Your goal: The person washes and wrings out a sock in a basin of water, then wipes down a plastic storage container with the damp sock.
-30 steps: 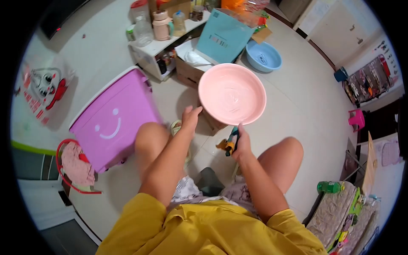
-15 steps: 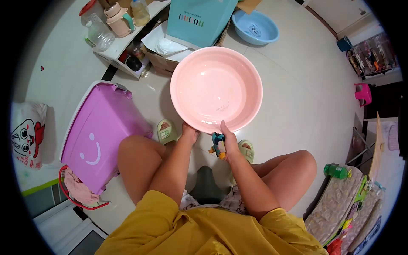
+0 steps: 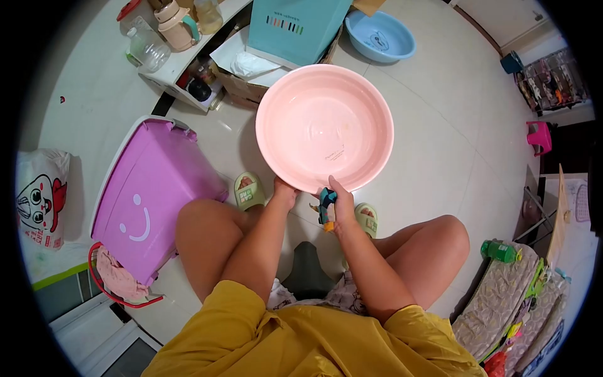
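Observation:
A round pink plastic basin [image 3: 323, 129] is held tilted in front of me, its inside facing me and bare apart from faint printed lettering. My left hand [image 3: 286, 191] grips its near rim from below, the fingers mostly hidden behind it. With the thumb over the same rim, my right hand [image 3: 341, 200] holds the basin a little to the right. Against that right palm is a small teal, dark, beige and yellow object [image 3: 326, 208], perhaps a toy figure; its exact kind is unclear.
On my left a purple storage box [image 3: 154, 188] lies tipped on its side. A cardboard box [image 3: 242, 91] with a teal bag [image 3: 295, 31] stands beyond the basin, beside a white shelf [image 3: 173, 72]. A blue basin [image 3: 380, 38] rests on the floor, and a padded folding item [image 3: 496, 289] is at right.
The pink basin has shifted slightly up and to the right in view, with both hands still on it. The small colourful object has turned a little in my right hand.

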`<state>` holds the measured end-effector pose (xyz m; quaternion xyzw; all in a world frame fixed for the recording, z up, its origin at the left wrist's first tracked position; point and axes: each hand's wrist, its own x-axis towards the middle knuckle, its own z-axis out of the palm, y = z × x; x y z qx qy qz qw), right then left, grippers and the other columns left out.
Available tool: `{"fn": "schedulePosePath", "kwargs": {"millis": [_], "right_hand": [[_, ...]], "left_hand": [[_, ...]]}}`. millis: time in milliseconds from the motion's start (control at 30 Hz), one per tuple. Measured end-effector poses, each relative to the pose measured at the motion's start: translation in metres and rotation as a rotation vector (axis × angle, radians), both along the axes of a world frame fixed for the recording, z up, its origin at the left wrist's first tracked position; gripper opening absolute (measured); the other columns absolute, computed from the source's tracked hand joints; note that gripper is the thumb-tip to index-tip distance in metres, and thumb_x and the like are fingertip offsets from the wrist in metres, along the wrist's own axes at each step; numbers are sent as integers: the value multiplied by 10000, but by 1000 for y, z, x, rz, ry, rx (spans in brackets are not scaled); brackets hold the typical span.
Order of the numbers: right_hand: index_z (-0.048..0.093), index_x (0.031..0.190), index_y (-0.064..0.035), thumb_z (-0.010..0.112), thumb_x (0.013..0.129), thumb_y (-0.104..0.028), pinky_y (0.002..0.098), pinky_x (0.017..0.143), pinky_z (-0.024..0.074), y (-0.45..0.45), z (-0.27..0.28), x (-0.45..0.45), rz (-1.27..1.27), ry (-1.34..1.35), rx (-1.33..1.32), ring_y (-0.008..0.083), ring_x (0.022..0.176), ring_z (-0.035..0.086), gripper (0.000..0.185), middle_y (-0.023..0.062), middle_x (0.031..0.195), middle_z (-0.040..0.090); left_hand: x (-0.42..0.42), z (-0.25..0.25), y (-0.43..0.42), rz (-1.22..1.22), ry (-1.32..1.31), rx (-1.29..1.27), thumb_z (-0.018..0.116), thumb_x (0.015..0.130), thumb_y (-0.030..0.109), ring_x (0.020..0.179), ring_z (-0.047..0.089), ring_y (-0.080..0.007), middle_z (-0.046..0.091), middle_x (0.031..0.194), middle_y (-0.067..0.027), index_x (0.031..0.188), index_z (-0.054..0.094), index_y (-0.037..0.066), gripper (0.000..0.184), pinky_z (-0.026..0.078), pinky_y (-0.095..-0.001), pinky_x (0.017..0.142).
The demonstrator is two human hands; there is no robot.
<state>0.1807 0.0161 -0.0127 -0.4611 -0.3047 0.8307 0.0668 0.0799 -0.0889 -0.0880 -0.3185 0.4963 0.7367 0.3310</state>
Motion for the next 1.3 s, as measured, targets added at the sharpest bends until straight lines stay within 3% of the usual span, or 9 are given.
{"fn": "schedulePosePath", "kwargs": {"millis": [200,267,367,467,667,800,867,1300], "right_hand": [[643,906,20,663,826,-199,339,571,549,10,27,5,-22,-43,95,219,671,672,235,128,789,679],[648,807,7,664,809,-177,316,544,535,14,29,6,-54,-56,122,196,584,631,185,105,715,658],[644,817,6,663,809,-168,312,534,533,22,26,10,-56,-45,142,190,574,625,175,96,712,647],[637,818,8,658,809,-159,328,530,544,30,30,11,-91,-20,173,189,581,627,169,93,714,639],[625,842,26,642,815,-153,376,543,577,61,23,21,-76,-36,168,219,590,635,183,117,742,641],[628,841,27,634,818,-153,379,555,582,73,22,23,-98,-36,153,228,596,639,181,117,731,638],[632,840,29,628,821,-153,382,558,581,76,13,24,-114,-61,186,230,600,642,184,121,728,640],[636,890,35,613,841,-155,377,562,589,65,26,21,-121,-60,151,233,611,651,197,125,767,654]], "left_hand": [[3,7,4,-20,-6,-51,571,981,246,947,672,-204,679,1094,-40,1199,591,152,238,562,-385,746],[1,1,1,-158,10,-31,498,1026,249,1072,675,-243,648,1243,-92,1322,519,109,329,610,-432,818],[2,-11,3,-129,7,42,533,1005,251,981,674,-219,674,1142,-55,1206,587,144,234,578,-417,791],[3,-23,10,-142,12,53,501,1025,258,1075,674,-261,640,1259,-104,1320,521,94,339,608,-459,842],[9,6,46,-232,29,32,498,1028,251,1103,660,-252,629,1273,-95,1333,510,103,339,597,-454,878],[11,5,58,-219,29,51,503,1027,255,1104,659,-257,629,1267,-92,1334,507,106,341,596,-454,883],[14,2,60,-162,39,92,553,1002,246,1035,660,-248,652,1184,-93,1259,572,92,301,572,-451,845],[15,-14,54,-170,52,37,574,987,284,1078,643,-241,646,1217,-70,1283,555,133,333,543,-464,888]]}}
